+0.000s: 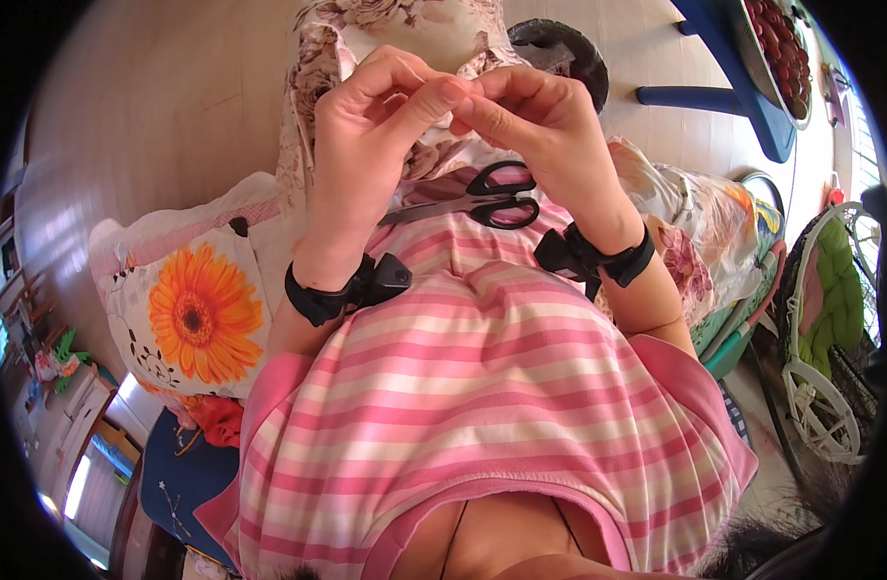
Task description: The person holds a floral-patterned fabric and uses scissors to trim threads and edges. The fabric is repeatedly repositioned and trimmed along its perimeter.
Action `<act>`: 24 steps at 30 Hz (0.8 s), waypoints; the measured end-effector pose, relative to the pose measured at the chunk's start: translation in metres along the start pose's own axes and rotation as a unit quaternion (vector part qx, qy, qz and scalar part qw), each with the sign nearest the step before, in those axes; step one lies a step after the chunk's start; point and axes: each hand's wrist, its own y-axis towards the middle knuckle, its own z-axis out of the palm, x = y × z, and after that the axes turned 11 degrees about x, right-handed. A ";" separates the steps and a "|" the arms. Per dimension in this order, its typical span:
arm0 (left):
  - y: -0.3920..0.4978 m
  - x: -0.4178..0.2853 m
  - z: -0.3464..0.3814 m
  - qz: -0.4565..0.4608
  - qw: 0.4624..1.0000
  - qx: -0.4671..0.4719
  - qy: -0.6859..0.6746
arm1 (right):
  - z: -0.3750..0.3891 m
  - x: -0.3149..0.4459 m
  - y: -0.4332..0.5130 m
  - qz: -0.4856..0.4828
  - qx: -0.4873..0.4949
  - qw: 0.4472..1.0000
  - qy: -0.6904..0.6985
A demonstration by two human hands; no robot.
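My left hand (378, 109) and my right hand (534, 112) are raised above my lap, thumbs and forefingers pinched and meeting tip to tip. Whatever may lie between the fingertips is too small or hidden to make out. Under and beyond the hands spreads a cream floral-print fabric (421, 22) with brown roses. A pair of scissors (503, 210) with black handles rests on my lap just below the hands, blades towards the left and partly covered by my left wrist. Each wrist wears a black strap with a small black device.
At upper right a blue plastic stool (766, 109) bears a colander (766, 69) of dark red fruit. A dark round bin (585, 54) stands beyond my right hand. Left is a sunflower-like print cushion (204, 312); far right, a white-framed chair (795, 348) with a green pad (838, 290).
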 end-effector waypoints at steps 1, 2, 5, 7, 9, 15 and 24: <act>0.002 0.002 0.001 -0.005 1.000 0.006 -0.004 | -0.003 -0.001 -0.002 -0.007 0.014 0.999 0.047; 0.003 0.005 0.002 -0.010 1.000 0.011 -0.007 | -0.005 -0.002 -0.005 0.001 0.016 0.997 0.071; 0.006 0.011 0.004 -0.008 1.000 -0.001 -0.005 | -0.015 -0.004 -0.012 0.009 -0.009 0.998 0.068; 0.008 0.012 0.002 -0.010 1.000 0.009 0.024 | -0.024 -0.003 -0.017 0.014 -0.004 0.998 0.065; 0.009 0.013 0.002 -0.010 0.999 0.016 0.035 | -0.029 -0.002 -0.021 0.013 -0.016 0.999 0.044; 0.007 0.014 0.008 0.003 0.998 0.020 0.065 | -0.022 0.000 -0.015 0.019 -0.031 0.999 -0.014; 0.009 0.014 -0.013 0.057 0.959 0.058 0.272 | -0.074 -0.013 -0.023 -0.009 -0.099 0.994 -0.055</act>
